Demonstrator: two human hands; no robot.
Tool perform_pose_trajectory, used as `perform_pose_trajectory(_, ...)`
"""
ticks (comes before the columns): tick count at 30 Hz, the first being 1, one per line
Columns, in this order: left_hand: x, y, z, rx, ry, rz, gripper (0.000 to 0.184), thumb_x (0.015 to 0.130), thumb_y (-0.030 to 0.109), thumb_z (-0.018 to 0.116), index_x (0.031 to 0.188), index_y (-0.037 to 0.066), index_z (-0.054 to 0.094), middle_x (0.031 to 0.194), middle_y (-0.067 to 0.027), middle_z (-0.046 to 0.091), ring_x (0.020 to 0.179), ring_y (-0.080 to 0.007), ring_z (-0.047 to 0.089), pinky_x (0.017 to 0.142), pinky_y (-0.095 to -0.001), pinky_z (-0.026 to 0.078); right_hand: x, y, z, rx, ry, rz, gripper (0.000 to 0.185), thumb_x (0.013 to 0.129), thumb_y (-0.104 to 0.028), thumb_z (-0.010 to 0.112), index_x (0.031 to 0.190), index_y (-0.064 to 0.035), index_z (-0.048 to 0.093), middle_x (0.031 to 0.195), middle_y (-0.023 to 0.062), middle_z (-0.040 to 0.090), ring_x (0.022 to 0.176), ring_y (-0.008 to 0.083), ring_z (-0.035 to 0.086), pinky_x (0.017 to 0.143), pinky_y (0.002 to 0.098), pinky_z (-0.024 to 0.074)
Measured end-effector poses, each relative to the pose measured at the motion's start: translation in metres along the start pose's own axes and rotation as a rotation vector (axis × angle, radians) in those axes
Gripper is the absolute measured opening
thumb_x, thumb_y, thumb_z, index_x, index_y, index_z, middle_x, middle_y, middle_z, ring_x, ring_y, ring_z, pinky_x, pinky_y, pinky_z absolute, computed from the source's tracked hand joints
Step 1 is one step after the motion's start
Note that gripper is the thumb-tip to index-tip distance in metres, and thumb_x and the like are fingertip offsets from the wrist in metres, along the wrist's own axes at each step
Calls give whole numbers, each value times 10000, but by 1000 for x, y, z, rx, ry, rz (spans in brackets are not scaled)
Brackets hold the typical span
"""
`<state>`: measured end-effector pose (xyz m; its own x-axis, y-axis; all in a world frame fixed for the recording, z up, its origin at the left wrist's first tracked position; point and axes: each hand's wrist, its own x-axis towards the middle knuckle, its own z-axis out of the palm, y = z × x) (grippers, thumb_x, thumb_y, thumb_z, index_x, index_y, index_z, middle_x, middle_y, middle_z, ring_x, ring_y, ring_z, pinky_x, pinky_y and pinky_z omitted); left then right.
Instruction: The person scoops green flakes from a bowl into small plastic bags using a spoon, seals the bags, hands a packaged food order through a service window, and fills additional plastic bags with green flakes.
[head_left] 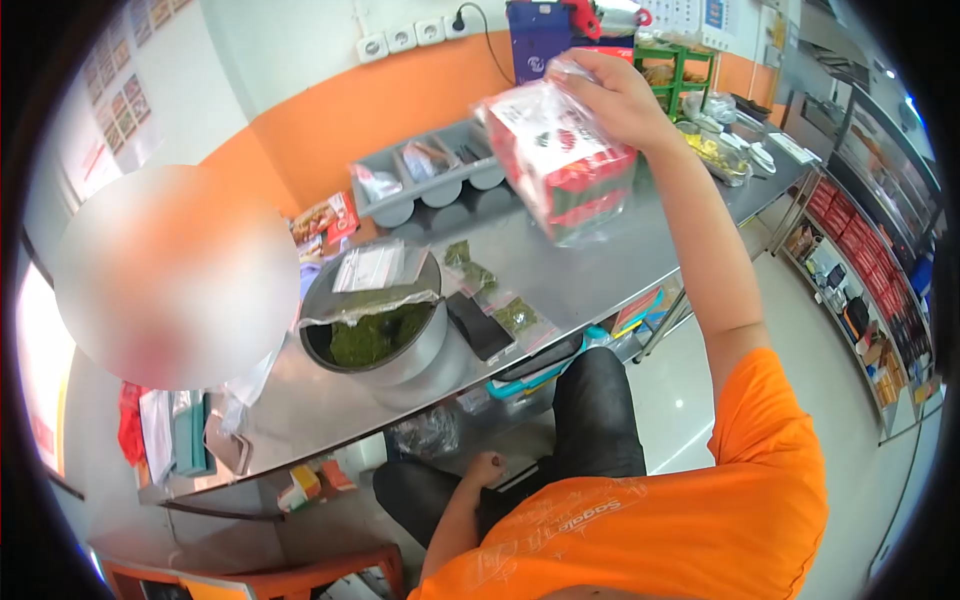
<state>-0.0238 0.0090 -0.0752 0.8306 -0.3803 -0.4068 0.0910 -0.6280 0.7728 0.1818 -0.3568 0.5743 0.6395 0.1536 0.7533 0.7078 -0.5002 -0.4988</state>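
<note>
My right hand [612, 98] is closed on the gathered top of a clear plastic bag and lifts a red-and-white packet [562, 150] in it above the steel table. Low by my lap, my left hand [486, 468] has its fingers curled; whether anything is in them is hidden. In front of me on the table stands a round metal pot [400, 368], lined with plastic and filled with green, leafy-looking stuff [362, 342]. Small clear bags [370, 268] lie across its top. Several flat bags of green pieces [518, 315] and a black flat object [480, 326] lie beside it.
A grey compartment holder [430, 172] stands against the orange wall. Bags and yellow items [715, 155] sit toward the table's right end. Shelves with red boxes [850, 225] are at right. A blurred round patch [175, 280] covers the left. Cloths [160, 430] lie at the near left corner.
</note>
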Motion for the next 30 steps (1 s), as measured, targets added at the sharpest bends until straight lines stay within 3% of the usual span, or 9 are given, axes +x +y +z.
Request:
perform_pose_trajectory(3, 4, 4, 2, -50, -51, -17, 310, 762, 214, 775, 1025, 53, 738, 925, -119, 735, 848, -249, 711, 767, -365, 555, 26, -40, 12, 317, 44, 51, 315, 985, -264, 638, 1145, 4, 680, 935, 31, 706, 846, 94, 648, 773, 293, 516)
perform_pose_trajectory(4, 4, 8, 1, -35, -59, 2, 314, 765, 215, 773, 1031, 53, 737, 932, -119, 736, 854, -252, 712, 771, -366, 556, 33, -65, 20, 361, 51, 111, 216, 1003, -200, 632, 1125, -29, 680, 961, 9, 713, 828, 53, 646, 750, 222, 519)
perform_pose_trajectory(9, 16, -11, 17, -22, 19, 103, 309, 775, 234, 762, 1025, 53, 737, 943, -125, 740, 860, -259, 712, 780, -384, 555, 61, -184, 92, 887, -153, 51, 165, 971, -130, 617, 952, 14, 695, 816, 85, 711, 685, 172, 663, 628, 306, 511)
perform_pose_trajectory(13, -5, 5, 2, -32, 118, 113, 278, 758, 236, 756, 966, 52, 735, 884, -119, 731, 828, -258, 704, 750, -388, 549, 59, -259, 172, 551, -346, 37, 225, 996, -206, 631, 1030, 7, 695, 861, 83, 722, 749, 158, 687, 729, 321, 569)
perform_pose_trajectory(15, -10, 4, 0, -87, 133, 134, 262, 747, 217, 745, 947, 49, 730, 856, -113, 724, 812, -256, 700, 735, -386, 545, 56, -258, 229, 422, -381, -84, 309, 960, -262, 656, 1117, -1, 706, 951, 46, 722, 851, 103, 662, 766, 270, 522)
perform_pose_trajectory(21, -24, 12, -6, -124, 166, 148, 246, 731, 172, 723, 943, 46, 719, 842, -105, 707, 823, -245, 693, 742, -377, 539, 17, -276, 365, 160, -511, -295, 398, 879, -334, 674, 1069, 12, 728, 1034, 219, 720, 987, 375, 683, 894, 439, 515)
perform_pose_trajectory(25, -25, 11, -8, -128, 112, 176, 284, 771, 147, 714, 1026, 23, 703, 878, -88, 685, 804, -199, 645, 721, -343, 515, -7, -260, 445, 46, -575, -200, 356, 881, -279, 654, 1029, 39, 716, 1081, 279, 692, 1024, 409, 674, 923, 468, 512)
perform_pose_trajectory(28, -17, 5, -2, -132, 109, 152, 343, 742, 140, 723, 1070, 49, 683, 932, -126, 699, 884, -265, 679, 771, -375, 530, -24, -244, 475, -10, -658, -60, 271, 860, -188, 628, 981, 35, 723, 1003, 301, 699, 1045, 405, 677, 900, 470, 542)
perform_pose_trajectory(30, -17, 1, 2, -143, 146, 187, 352, 747, 124, 715, 1087, 50, 665, 910, -119, 686, 862, -258, 667, 756, -378, 523, -24, -231, 478, -58, -719, -49, 297, 871, -214, 640, 1011, 37, 717, 1091, 332, 659, 1063, 405, 672, 892, 463, 549)
